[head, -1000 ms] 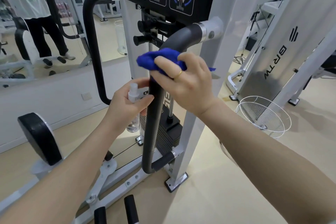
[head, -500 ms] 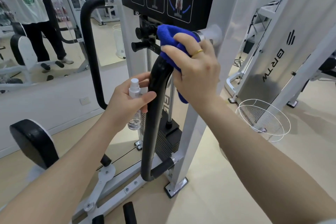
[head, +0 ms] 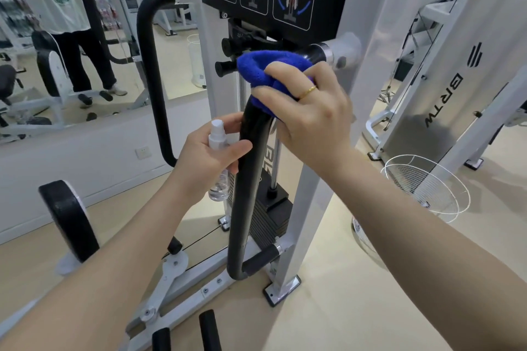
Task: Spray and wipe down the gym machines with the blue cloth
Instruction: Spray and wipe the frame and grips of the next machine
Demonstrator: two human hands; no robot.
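A white gym machine with a black padded handlebar (head: 248,194) stands in front of me. My right hand (head: 310,117) presses a bunched blue cloth (head: 262,68) around the upper bend of that bar, just below its chrome end. My left hand (head: 211,157) grips a small clear spray bottle (head: 218,145) with a white nozzle, upright, left of the bar, fingertips touching the padding. The bottle's lower part shows below my palm.
A second black handlebar (head: 151,65) curves at the left. A black weight stack (head: 271,214) sits behind the bar. A black roller pad (head: 68,219) is at lower left. A white wire basket (head: 427,185) lies on the floor at right. A mirror (head: 57,37) reflects a standing person.
My right hand has slid the blue cloth up the bar from its middle to the upper bend. The left hand with the bottle has stayed beside the bar.
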